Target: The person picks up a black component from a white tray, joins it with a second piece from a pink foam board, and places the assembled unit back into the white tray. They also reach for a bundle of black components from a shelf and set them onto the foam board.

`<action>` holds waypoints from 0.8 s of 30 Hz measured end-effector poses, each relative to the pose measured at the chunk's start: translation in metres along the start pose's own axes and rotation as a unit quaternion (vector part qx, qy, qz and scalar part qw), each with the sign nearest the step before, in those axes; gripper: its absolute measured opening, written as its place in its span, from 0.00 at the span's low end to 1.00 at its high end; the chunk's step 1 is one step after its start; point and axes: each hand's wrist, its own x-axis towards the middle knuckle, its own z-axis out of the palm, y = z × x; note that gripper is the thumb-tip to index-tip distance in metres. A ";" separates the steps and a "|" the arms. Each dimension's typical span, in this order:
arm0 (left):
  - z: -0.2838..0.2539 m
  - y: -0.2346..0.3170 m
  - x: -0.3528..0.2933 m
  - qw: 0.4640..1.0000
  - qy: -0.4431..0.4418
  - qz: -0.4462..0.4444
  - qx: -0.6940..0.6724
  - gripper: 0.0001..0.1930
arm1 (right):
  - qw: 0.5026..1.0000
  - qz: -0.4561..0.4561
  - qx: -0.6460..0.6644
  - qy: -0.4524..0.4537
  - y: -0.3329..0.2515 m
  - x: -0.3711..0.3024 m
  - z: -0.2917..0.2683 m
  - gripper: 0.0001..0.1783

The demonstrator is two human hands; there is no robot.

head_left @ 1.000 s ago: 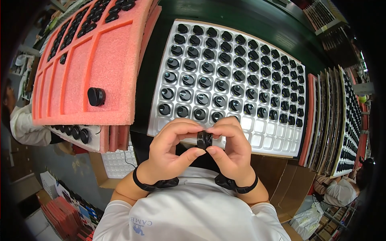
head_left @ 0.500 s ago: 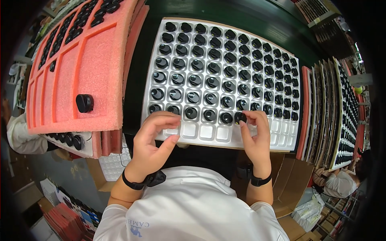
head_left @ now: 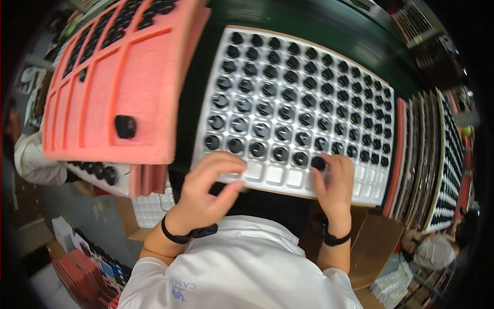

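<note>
A white plastic tray (head_left: 210, 165) holds rows of small black round knob-like parts (head_left: 280, 153), each in its own square pocket. Along the tray's near row, several pockets are bare (head_left: 275, 175). My right hand (head_left: 334, 180) pinches one black knob-like part (head_left: 318, 163) between thumb and fingertips, at the tray's near side. Over the near left corner of the tray hovers my left hand (head_left: 211, 188), its thumb and fingers spread with nothing between them.
At left, a pink foam tray (head_left: 146, 103) with black parts in its slots lies on a stack. Stacked trays (head_left: 419, 154) stand on the right. Behind runs a dark green surface (head_left: 267, 18). A cardboard box (head_left: 378, 242) sits below right; another person's sleeve (head_left: 38, 159) shows far left.
The whole view has shifted, so the trays appear farther right and slightly lower. My right hand keeps its pinch on the black part; my left hand stays open near the same corner.
</note>
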 end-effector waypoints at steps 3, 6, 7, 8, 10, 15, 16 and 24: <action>-0.013 0.029 0.002 0.990 -0.013 0.092 0.108 0.13 | 0.999 -0.024 0.012 0.019 -0.003 -0.001 -0.004 0.14; -0.044 0.057 0.005 0.969 0.039 0.124 0.210 0.14 | 0.998 -0.021 0.050 0.029 -0.009 -0.003 -0.003 0.14; -0.053 0.062 0.005 0.956 0.057 0.142 0.250 0.15 | 0.997 -0.017 0.063 0.028 -0.010 -0.003 -0.003 0.14; -0.060 0.064 0.004 0.954 0.061 0.140 0.258 0.15 | 0.997 -0.012 0.074 0.028 -0.011 -0.002 -0.002 0.13; -0.075 0.064 0.005 0.906 0.191 0.121 0.358 0.16 | 0.995 -0.018 0.089 0.028 -0.014 0.000 0.001 0.13; -0.101 0.050 0.026 0.874 0.216 0.058 0.432 0.16 | 0.993 -0.005 0.120 0.013 -0.022 0.002 0.000 0.13; -0.104 0.048 0.027 0.879 0.203 0.028 0.430 0.16 | 0.992 0.002 0.126 0.006 -0.022 0.002 0.000 0.13; -0.107 0.044 0.025 0.899 0.180 0.021 0.398 0.17 | 0.991 -0.001 0.132 0.018 -0.024 -0.003 -0.004 0.12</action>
